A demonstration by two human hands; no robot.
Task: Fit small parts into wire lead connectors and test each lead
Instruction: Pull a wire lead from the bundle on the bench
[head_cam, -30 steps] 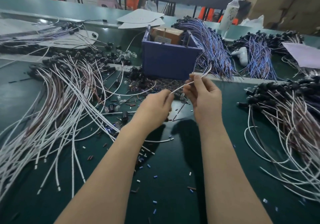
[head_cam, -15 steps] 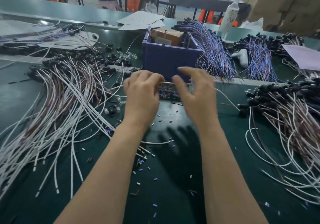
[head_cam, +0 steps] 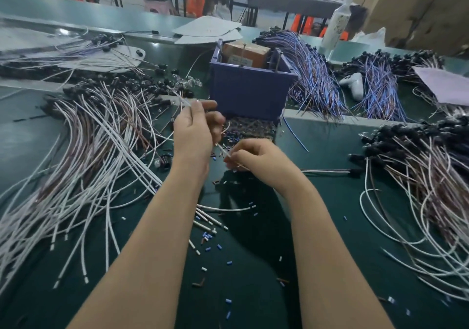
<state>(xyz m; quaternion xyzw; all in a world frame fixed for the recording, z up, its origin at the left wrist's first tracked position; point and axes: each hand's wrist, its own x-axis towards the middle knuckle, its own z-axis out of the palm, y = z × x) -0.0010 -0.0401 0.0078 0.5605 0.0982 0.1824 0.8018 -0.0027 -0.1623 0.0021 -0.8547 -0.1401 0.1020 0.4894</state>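
Observation:
My left hand (head_cam: 194,132) is raised over the green table and pinches a thin white wire lead (head_cam: 183,101) that runs up and to the left from its fingertips. My right hand (head_cam: 256,159) sits lower and to the right, its fingers curled round a thin white wire (head_cam: 224,151) that slants between the two hands. A heap of small parts (head_cam: 250,128) lies just beyond the hands, in front of the blue bin (head_cam: 250,92). A finished lead with a black connector (head_cam: 354,171) lies to the right of my right hand.
A big fan of white and brown leads (head_cam: 83,156) covers the left. Another pile with black connectors (head_cam: 426,156) fills the right. Blue and purple wire bundles (head_cam: 312,74) lie behind the bin. Cut sleeve bits (head_cam: 208,237) litter the green mat (head_cam: 253,290) near my forearms.
Both hands came down from in front of the bin. The left hand lifted a white lead up and left; the right hand dropped lower and curled round a wire.

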